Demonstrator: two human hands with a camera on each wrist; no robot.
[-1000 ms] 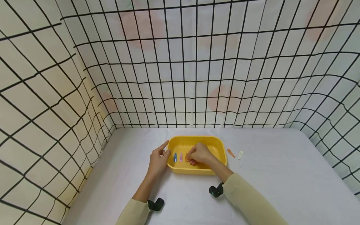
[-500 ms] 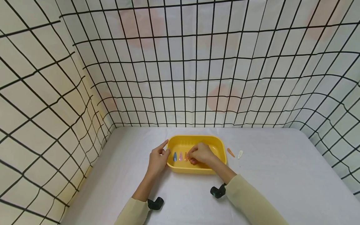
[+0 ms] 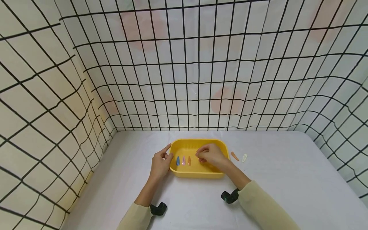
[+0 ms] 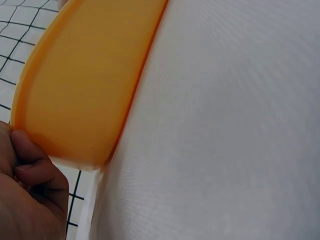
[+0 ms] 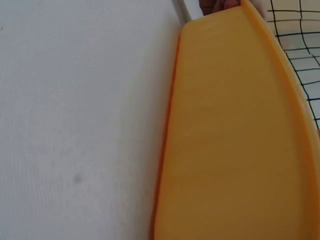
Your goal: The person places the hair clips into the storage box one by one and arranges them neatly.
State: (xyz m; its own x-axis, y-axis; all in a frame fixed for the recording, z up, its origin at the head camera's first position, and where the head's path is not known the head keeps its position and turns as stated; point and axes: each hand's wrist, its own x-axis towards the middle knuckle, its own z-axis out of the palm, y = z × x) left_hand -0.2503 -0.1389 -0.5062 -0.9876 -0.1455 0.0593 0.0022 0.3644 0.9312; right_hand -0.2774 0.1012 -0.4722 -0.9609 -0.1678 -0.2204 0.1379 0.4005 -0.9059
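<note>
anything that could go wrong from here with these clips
Possibly three things. The left hand holds the left end of the yellow tray, so a tug could skew the row of blue clip, pink clip and orange clip. The right hand, just right of that row, might brush the orange one. Outside, a second orange clip lies close to the tray's right end and could get bumped if the tray slides.

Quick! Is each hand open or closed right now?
Left hand: holding the yellow tray by its rim.
Right hand: over the tray; can't tell whether it's open, closed or holding anything.
</note>
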